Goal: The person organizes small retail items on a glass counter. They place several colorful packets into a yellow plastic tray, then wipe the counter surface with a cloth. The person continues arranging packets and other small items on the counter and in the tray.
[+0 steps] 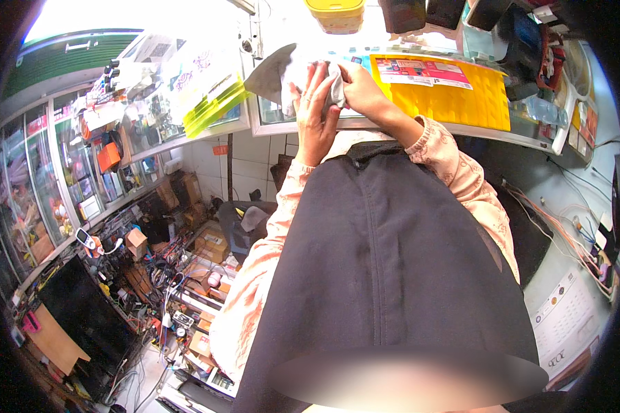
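Above the glass counter's front edge, both my hands are on a grey and white cloth [269, 74]. My left hand [314, 113] lies against it with long fingers pointing up and the thumb toward the right; some of the cloth is bunched between thumb and fingers. From the right, my right hand [363, 88] grips the bunched end, its fingers curled and partly hidden. A darker grey flap of the cloth hangs out to the left of my left hand. Whether anything is wrapped inside the cloth cannot be seen.
A yellow mat [448, 103] with printed cards lies on the counter to the right. Beyond stands a yellow basket [335, 15]. Left are a yellow-green folder [215, 109] and glass cabinets [45, 175]. Cables, boxes and a dark flat screen [83, 320] crowd the lower left.
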The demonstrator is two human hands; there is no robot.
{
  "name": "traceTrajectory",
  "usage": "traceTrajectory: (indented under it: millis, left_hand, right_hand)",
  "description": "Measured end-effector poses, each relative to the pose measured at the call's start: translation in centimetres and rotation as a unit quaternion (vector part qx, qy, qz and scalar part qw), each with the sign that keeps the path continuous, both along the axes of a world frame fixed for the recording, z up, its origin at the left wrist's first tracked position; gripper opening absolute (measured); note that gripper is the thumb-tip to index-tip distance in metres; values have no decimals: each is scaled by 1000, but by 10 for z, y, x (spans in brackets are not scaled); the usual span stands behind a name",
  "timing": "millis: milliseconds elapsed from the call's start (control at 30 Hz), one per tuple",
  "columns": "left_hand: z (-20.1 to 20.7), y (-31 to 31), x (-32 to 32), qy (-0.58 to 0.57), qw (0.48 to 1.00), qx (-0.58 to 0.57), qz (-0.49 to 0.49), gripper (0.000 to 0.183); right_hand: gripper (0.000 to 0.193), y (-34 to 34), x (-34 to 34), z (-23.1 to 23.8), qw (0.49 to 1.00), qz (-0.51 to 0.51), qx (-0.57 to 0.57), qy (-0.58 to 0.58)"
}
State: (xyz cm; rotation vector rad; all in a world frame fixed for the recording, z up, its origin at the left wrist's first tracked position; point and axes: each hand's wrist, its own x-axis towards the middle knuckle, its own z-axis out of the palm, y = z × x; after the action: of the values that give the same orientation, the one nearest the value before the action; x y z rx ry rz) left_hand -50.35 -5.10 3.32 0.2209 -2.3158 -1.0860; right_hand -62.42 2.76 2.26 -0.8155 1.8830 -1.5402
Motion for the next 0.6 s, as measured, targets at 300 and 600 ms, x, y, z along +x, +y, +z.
traceTrajectory:
  millis: [300,600]
  left_hand:
    - [0,-16,-13,7,999,-29,16,35]
    - [-30,-68,-5,-17,956,67,285,20]
  right_hand:
    - [23,17,-5,11,995,2,-43,-89]
    - [19,33,-13,31,990,84,26,-114]
